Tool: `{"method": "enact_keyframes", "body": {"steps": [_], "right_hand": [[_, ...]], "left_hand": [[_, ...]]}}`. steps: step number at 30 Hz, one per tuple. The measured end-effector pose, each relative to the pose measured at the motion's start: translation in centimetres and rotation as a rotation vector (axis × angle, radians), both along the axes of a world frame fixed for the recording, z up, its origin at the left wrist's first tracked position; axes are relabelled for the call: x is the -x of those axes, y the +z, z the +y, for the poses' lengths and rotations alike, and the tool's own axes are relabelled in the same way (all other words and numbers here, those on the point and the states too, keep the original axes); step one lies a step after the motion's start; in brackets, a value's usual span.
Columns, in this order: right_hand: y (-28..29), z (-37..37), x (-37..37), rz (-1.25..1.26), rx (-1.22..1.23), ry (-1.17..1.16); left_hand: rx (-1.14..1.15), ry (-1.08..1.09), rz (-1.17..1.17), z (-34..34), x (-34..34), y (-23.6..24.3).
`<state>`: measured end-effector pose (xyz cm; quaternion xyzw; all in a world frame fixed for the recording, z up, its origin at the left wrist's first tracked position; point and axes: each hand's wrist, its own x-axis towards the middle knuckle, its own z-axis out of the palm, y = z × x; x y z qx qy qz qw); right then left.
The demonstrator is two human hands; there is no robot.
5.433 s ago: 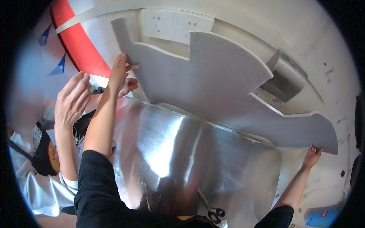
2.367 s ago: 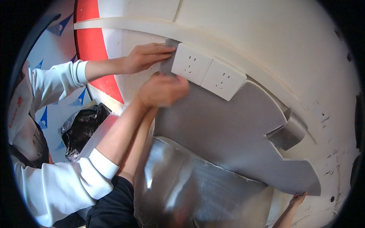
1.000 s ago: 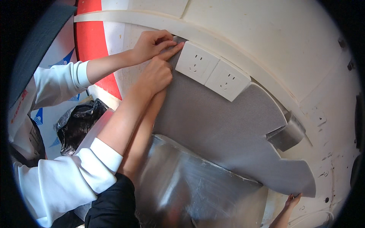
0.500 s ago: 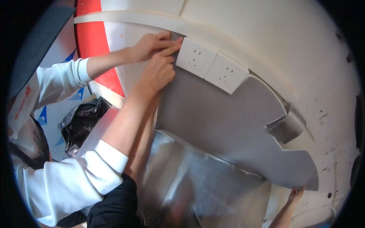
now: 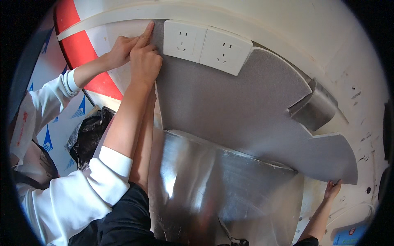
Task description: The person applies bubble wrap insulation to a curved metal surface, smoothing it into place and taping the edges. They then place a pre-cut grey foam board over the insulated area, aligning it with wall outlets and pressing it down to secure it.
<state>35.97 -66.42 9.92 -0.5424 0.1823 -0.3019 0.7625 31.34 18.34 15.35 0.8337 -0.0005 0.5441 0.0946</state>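
A grey, felt-like sheet (image 5: 230, 106) lies along the curved white wall, its cut edge running round two white sockets (image 5: 226, 51). At its lower right corner my right hand (image 5: 333, 191) grips the edge between thumb and fingers. My left forearm, in a black sleeve, reaches up toward the sheet's left edge; the hand itself is hidden behind a co-worker's arm. Two hands of that white-sleeved co-worker, the nearer hand (image 5: 145, 63) and the farther hand (image 5: 122, 51), are at the sheet's upper left corner, one finger pressed up by the white trim (image 5: 123, 15).
A bent metal piece (image 5: 315, 105) sticks out through a notch in the sheet. Below is a shiny metal panel (image 5: 230, 184) with scissors (image 5: 236, 240) on it. A black plastic bag (image 5: 88, 135) sits at left, a blue can (image 5: 351, 234) at lower right.
The view has shifted, so the sockets appear farther left and higher. The co-worker's finger now points upward at the sheet's corner. The scissors and blue can have come into view.
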Motion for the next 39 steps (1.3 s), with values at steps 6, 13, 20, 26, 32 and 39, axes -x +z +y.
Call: {"method": "enact_keyframes", "body": {"steps": [6,13,20,26,32,39], "right_hand": [[0.2,0.3,-0.3,-0.046,0.016,0.02],[0.5,0.6,-1.0,0.023,0.023,-0.034],[-0.4,-0.1,-0.7,0.037,-0.045,0.006],[0.9,0.2,1.4,0.047,-0.02,-0.032],[0.5,-1.2,0.3,0.059,-0.037,-0.038],[-0.2,0.0,-2.0,0.057,-0.037,0.045]], "left_hand": [[0.048,-0.227,0.038,-1.5,2.4,3.2],[-0.541,0.145,0.164,0.2,3.5,3.0],[-0.732,0.538,0.28,-0.7,1.9,0.3],[-0.812,0.406,0.417,-4.0,5.5,-2.9],[0.801,0.1,0.267,-0.6,-1.9,-18.0],[0.809,-0.332,-0.03,2.2,-1.0,-18.4]]}}
